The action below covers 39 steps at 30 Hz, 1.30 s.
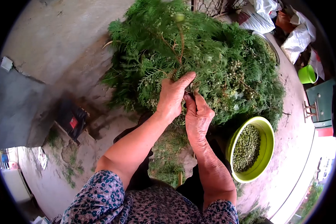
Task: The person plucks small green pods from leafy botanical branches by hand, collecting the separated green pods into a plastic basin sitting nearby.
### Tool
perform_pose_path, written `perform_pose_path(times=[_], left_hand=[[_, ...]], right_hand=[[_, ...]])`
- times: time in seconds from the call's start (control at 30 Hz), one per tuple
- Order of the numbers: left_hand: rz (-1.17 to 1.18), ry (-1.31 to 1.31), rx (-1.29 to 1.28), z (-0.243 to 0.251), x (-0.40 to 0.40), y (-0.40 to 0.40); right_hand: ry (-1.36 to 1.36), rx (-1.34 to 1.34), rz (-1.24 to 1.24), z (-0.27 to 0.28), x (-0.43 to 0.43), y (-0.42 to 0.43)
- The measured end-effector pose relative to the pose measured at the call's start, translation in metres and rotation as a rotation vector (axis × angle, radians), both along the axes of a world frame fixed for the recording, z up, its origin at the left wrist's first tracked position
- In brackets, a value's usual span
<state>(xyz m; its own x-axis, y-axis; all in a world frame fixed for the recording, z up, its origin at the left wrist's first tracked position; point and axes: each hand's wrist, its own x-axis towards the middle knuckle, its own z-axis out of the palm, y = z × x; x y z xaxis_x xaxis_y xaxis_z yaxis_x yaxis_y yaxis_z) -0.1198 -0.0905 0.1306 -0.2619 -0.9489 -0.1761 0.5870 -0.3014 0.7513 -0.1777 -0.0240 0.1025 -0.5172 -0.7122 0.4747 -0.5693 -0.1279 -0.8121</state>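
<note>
My left hand (172,95) grips the lower part of a leafy conifer branch (182,42), whose brown stem points up and away over a large heap of cut conifer foliage (249,81). Just to its right, my right hand (200,114) has thumb and forefinger pinched on a sprig low on that branch. What exactly lies between those fingertips is partly hidden. Pale green cones show among the scale-like leaves. A yellow-green plastic basin (266,159) stands right of my right forearm, partly filled with small green cones (246,148).
A round metal pan (277,54) holding greenish pieces sits behind the heap at right. Beyond it are white woven sacks (296,42) and a bright green bucket (307,74). A low stool with a black cover (71,120) stands left on the concrete floor (72,36). Leaf scraps (168,156) litter the ground between my legs.
</note>
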Motion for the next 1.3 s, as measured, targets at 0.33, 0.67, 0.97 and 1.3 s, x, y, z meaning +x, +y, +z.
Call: perform_pose_path(times=[0.33,0.67,0.97,1.3], left_hand=[[0.020,-0.052,0.094,-0.026,0.001,-0.005],[-0.036,-0.317,-0.196,-0.039,0.004,0.003],[0.100,-0.275,-0.006,-0.019,-0.002,0.006],[0.017,-0.308,-0.066,-0.005,0.003,0.006]], right_hand=[[-0.113,0.129,0.004,0.019,-0.025,0.003],[-0.526,-0.109,0.037,0.024,-0.027,-0.003],[-0.714,-0.153,0.072,0.010,-0.049,-0.009],[-0.342,-0.039,-0.041,0.016,-0.043,-0.010]])
